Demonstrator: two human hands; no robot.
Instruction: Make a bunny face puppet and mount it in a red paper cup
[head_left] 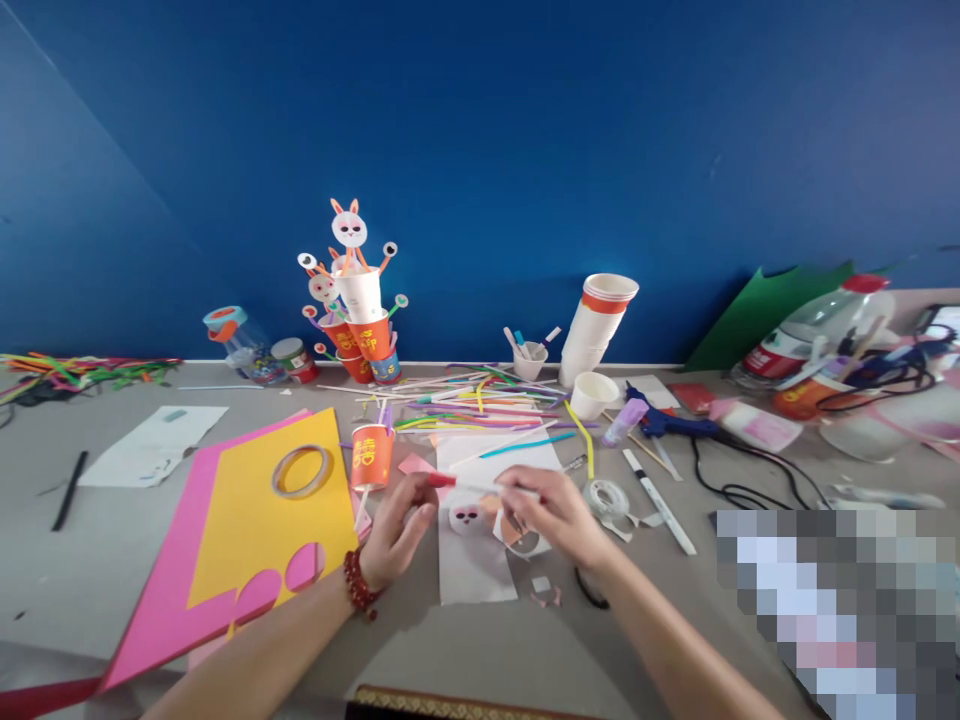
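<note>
Over a white paper sheet (472,575), both hands meet at a thin marker (478,488) with a white barrel and a red end. My left hand (401,525), with a dark red bead bracelet at the wrist, pinches the red end. The white barrel is between the closed fingers of my right hand (551,508). Beneath them lies a round white paper face (468,516) with dark eyes and pink cheeks. Beside it, partly hidden under my right hand, are scissors (521,540). Whether the red end is a cap seated on the barrel, I cannot tell.
Yellow card (262,530) over pink card lies left, with a tape ring (300,472) on it. Behind are decorated rabbit cups (360,295), pipe cleaners (480,395) and stacked white cups (596,325). To the right are a white marker (660,502) and a blue glue gun (667,420).
</note>
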